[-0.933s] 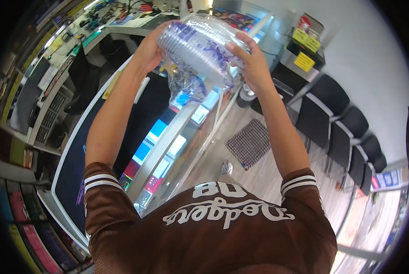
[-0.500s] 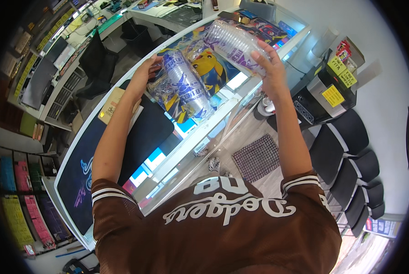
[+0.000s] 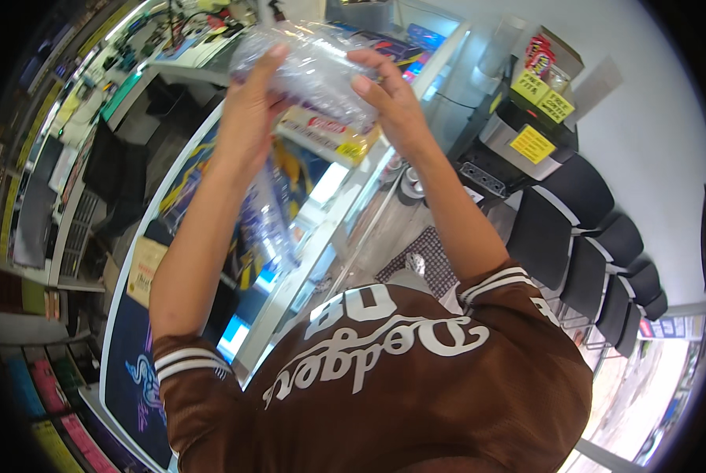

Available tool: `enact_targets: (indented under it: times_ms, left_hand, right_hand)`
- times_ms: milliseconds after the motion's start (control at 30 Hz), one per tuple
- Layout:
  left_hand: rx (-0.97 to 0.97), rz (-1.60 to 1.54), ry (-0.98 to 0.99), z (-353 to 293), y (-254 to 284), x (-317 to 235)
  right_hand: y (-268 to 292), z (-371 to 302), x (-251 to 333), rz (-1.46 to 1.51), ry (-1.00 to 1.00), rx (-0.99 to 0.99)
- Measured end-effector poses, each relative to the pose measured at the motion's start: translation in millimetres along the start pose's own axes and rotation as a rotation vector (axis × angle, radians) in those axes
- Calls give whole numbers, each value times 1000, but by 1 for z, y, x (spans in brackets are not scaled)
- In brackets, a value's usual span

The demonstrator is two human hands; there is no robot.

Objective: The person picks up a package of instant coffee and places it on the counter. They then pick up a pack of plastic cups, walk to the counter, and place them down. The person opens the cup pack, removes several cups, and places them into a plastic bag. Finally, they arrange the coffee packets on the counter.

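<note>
A stack of clear plastic cups (image 3: 313, 67) in crinkly clear wrap is held up above the counter between both hands. My left hand (image 3: 252, 110) is closed on its left end, with the thumb on top. At the right end, my right hand (image 3: 392, 98) grips it with thumb and fingers. A second wrapped stack of cups (image 3: 268, 213) with purple print lies on the counter below my left forearm, partly hidden by it. Just under the held stack is a white and yellow box (image 3: 329, 134) with a red mark.
The glass-topped counter (image 3: 313, 264) carries colourful mats, a dark mat (image 3: 136, 370) and a tan packet (image 3: 144, 272). A coffee machine (image 3: 522, 146) with yellow notes stands to the right, beside a row of black chairs (image 3: 558, 236). An office chair (image 3: 116, 169) is behind the counter.
My left hand has moved from the lying stack to the raised one, which both hands now hold farther left. The view has shifted, and the white and yellow box has come into sight.
</note>
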State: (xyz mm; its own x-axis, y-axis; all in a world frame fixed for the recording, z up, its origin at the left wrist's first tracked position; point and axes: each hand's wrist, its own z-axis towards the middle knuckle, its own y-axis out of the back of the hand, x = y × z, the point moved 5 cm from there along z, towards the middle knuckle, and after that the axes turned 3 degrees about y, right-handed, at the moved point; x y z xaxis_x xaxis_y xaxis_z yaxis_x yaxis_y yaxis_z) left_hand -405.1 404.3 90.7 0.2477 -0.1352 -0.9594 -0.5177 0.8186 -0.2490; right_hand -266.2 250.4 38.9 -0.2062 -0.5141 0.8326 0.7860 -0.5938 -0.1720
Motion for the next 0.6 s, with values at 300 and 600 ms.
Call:
enact_targets:
  times_ms: [300,600]
  left_hand:
    - [145,-269,-44,28,-16,-50]
    - [-58,114,-327,86,-136,-100]
  right_hand:
    - [128,78,-98,-259,-223,36]
    - [186,96,-33,-172,-100,181]
